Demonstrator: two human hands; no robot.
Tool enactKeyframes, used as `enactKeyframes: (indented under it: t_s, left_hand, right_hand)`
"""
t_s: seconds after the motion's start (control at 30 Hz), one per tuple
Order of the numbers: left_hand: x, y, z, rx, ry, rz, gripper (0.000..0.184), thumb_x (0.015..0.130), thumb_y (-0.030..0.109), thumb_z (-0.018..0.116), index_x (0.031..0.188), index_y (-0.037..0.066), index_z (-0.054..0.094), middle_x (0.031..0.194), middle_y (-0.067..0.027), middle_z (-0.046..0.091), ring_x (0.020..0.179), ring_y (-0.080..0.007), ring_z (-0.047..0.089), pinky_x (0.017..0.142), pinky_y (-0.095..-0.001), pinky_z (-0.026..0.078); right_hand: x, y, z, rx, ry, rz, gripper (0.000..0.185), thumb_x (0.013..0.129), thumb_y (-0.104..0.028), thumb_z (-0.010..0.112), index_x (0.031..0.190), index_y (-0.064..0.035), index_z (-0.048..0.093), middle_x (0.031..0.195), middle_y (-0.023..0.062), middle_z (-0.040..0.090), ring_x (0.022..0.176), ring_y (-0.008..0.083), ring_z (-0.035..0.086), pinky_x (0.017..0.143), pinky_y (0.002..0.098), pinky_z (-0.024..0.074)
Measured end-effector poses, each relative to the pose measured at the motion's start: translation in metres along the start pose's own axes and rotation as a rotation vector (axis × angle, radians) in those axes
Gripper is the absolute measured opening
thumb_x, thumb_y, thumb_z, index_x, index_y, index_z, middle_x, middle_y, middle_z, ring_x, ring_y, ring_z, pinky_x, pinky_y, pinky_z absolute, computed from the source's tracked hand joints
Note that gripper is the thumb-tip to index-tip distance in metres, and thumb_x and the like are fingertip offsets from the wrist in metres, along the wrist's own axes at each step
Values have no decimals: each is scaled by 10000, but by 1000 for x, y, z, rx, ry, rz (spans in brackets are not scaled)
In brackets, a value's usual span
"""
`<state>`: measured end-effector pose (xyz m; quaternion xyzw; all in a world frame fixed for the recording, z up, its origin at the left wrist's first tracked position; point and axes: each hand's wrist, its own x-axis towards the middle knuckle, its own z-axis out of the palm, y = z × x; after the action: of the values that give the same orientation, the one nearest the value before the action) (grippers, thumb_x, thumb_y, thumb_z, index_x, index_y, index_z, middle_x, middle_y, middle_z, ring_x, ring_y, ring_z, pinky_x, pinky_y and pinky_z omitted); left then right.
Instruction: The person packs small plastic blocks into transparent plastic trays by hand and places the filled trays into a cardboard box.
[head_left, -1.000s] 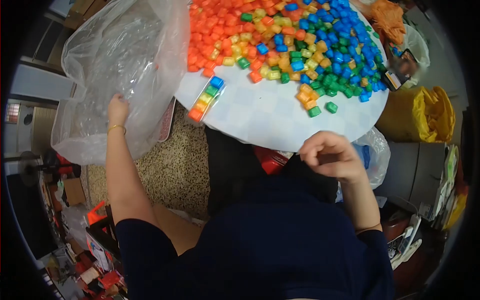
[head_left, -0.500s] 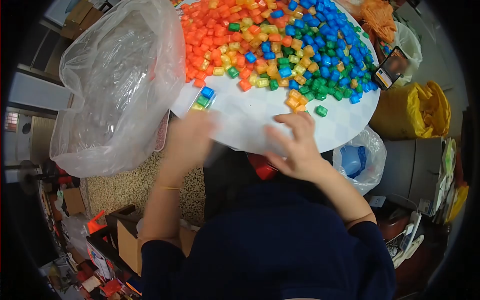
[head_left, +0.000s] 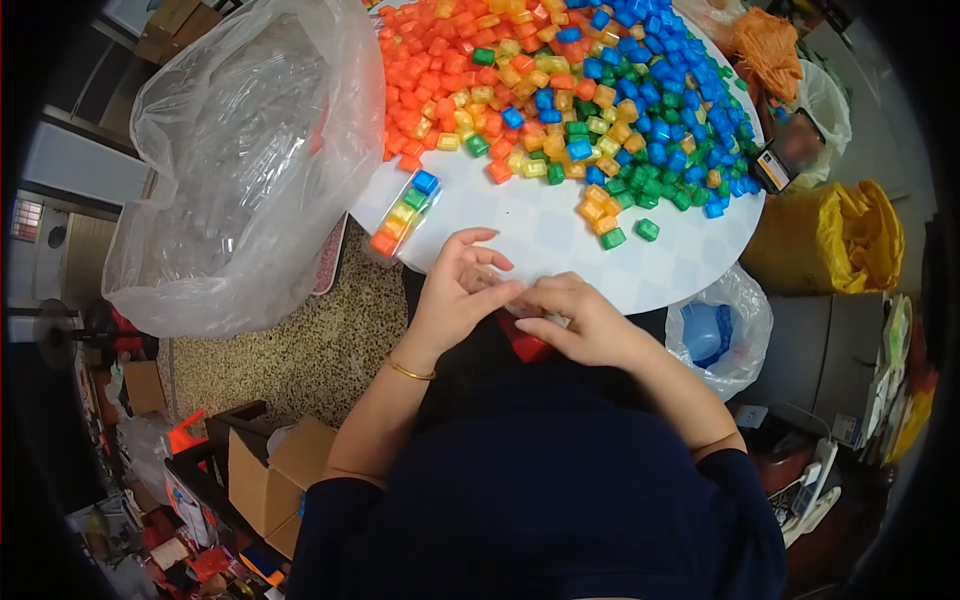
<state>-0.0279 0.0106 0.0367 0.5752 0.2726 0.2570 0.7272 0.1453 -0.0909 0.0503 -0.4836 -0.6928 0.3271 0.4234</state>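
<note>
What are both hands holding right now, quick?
Left hand: curled, holding clear plastic.
Right hand: curled close by; can't tell if it's holding too.

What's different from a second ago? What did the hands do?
The left hand moved right, from the big plastic bag to the table's near edge, and now holds something clear. The right hand moved left to meet it. The row of coloured cubes and the loose cubes stayed put.
</note>
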Motion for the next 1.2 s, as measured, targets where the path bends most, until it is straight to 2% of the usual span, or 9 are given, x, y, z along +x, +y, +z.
enactKeyframes:
  t_s: [0.07,0.13,0.6,0.7,0.77,0.87,0.93,1.13,1.2]
  left_hand:
    - [-6,2,-2,-40,-39,-32,614,771,3,703,1291,23,377,1078,-110,563,861,-124,602,746,-241,510]
    - [-10,6,-2,-66,-81,-54,616,762,25,719,1284,22,392,1088,-103,555,878,-122,596,759,-237,501]
    - [-13,10,0,-143,-109,-38,549,752,-33,709,1229,35,446,1013,-25,465,898,-95,548,746,-224,488]
    - [-18,2,11,-101,9,-36,565,728,-91,629,1235,42,420,1044,-40,455,914,-122,550,777,-250,493]
    - [-21,-16,15,12,154,55,577,683,-151,495,1213,51,390,1078,-67,446,924,-159,557,821,-304,504]
    - [-21,-30,17,-368,371,-55,559,691,-171,466,1199,47,376,1074,-80,452,918,-171,561,832,-313,491]
    - [-18,-49,17,-299,383,-8,475,762,-156,479,1179,40,365,1071,-86,455,914,-175,566,842,-299,475]
    - [10,-62,44,65,459,333,337,892,-25,534,1166,-9,338,1043,-92,444,902,-127,495,795,-252,433]
    - [5,-63,39,111,447,328,381,871,20,581,1174,-20,354,1086,-158,437,969,-212,506,857,-315,428]
  right_hand:
    - [-4,4,-6,189,-61,67,205,849,-126,650,1012,-1,652,760,94,589,684,211,589,640,322,459]
    - [-2,0,-14,637,-259,481,201,879,-117,628,1014,31,639,843,66,624,777,142,577,696,294,455]
    - [-3,13,-8,895,-177,532,119,859,-68,640,946,10,663,818,39,642,750,95,575,674,251,450]
    - [2,4,4,43,-62,109,77,783,-13,611,859,-24,622,761,89,601,739,234,578,728,328,440]
    - [5,-1,-1,-113,-11,31,110,750,4,612,855,-27,618,761,90,590,750,267,561,736,348,431]
    - [18,2,-27,-439,208,-108,157,709,18,629,858,-30,615,782,84,566,759,288,526,726,382,394]
    - [36,13,-38,-670,189,-137,219,707,-7,652,923,-34,619,867,95,577,830,281,539,780,378,402]
    - [38,27,-16,-541,218,-121,360,725,-95,675,1076,-54,604,993,99,574,935,277,535,856,411,380]
    - [12,18,-16,-549,150,-49,363,742,-117,673,1093,-59,604,1039,104,581,985,283,534,904,430,366]
